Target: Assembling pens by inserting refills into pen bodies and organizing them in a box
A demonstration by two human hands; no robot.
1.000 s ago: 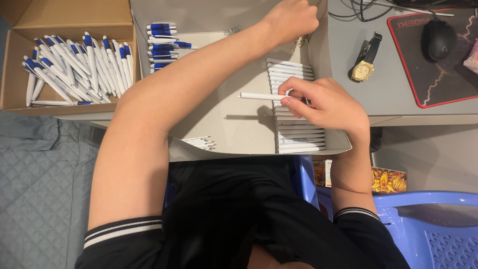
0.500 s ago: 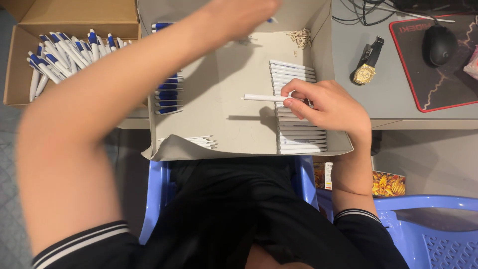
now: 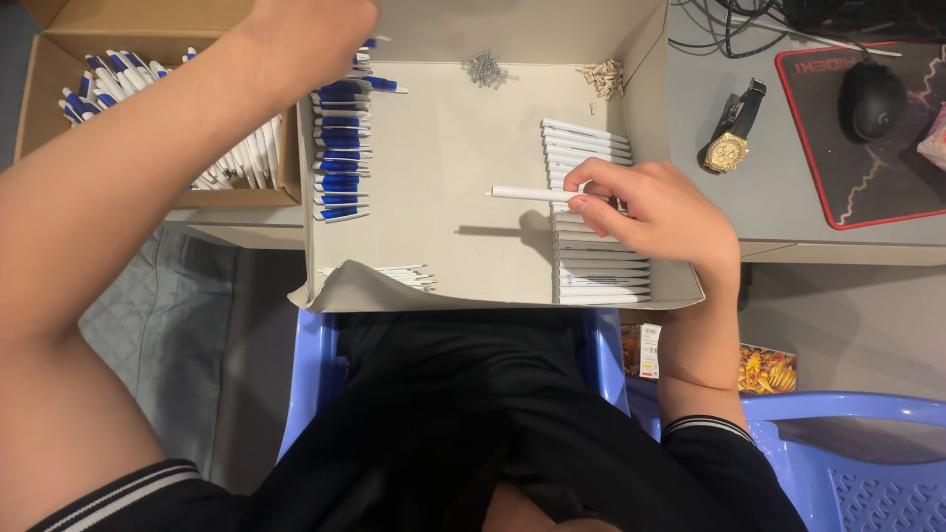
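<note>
Compared with half a second ago, the left hand (image 3: 313, 37) has swung back from above the middle of the tray to its upper left corner, over the blue pen parts (image 3: 340, 148); it is blurred, so whether it grips anything cannot be told. Right hand (image 3: 658, 209) has not moved: thumb and fingers pinch one white pen barrel (image 3: 527, 194), held level above the tray floor, tip pointing left.

One shallow grey cardboard tray (image 3: 463, 246) lies on the lap. Along its right side sits one stack of white barrels (image 3: 601, 271), too many to count. Two small heaps lie at its far edge: metal springs (image 3: 486, 69) and pale tips (image 3: 604, 79). One brown carton (image 3: 74, 49) at upper left holds finished white-and-blue pens (image 3: 241, 158). On the desk: one gold wristwatch (image 3: 729, 150) and one black mouse (image 3: 872, 99) on a red-edged black pad (image 3: 847, 187).
</note>
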